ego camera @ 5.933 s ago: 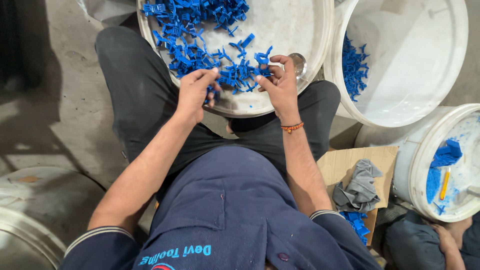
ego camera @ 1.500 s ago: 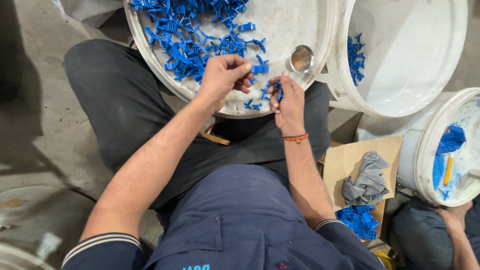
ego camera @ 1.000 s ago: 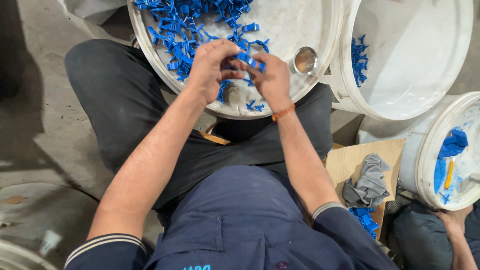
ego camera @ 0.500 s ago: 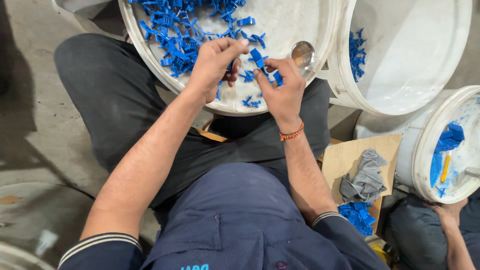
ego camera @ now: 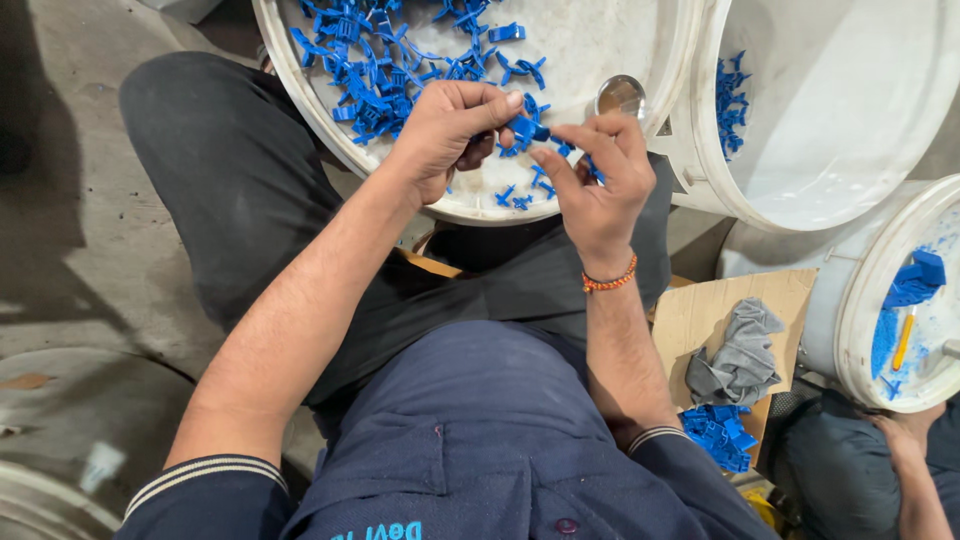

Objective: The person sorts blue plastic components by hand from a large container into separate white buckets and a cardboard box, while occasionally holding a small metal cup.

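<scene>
**Both hands pinching small blue plastic parts over the white lid**

Nearest to me I see the dark blue shirt [ego camera: 480, 440] and, past it, black trousers [ego camera: 240, 200] on crossed legs. At my right side a piece of brown cardboard [ego camera: 705, 320] lies on the floor with a grey rag [ego camera: 740, 355] on it and a small heap of blue parts [ego camera: 718, 435] at its near edge.

Further out, my left hand [ego camera: 445, 135] and right hand [ego camera: 595, 185] meet over the near rim of a round white lid [ego camera: 600, 40] resting on my lap. The left grip is closed, thumb against fingers, on a blue plastic piece [ego camera: 524, 130]. The right grip is pinched together too, thumb and forefinger touching that same cluster of blue; an orange bead bracelet [ego camera: 610, 282] sits on that wrist.

Beyond the hands, a pile of loose blue pieces [ego camera: 380, 60] covers the far left of the lid, and a small round metal cap [ego camera: 620, 96] lies near its right rim. To the right stands a white bucket [ego camera: 850, 130] with a few blue parts inside. At the far right edge, another person's hand [ego camera: 905, 430] sits under a second white lid [ego camera: 860, 300].
</scene>
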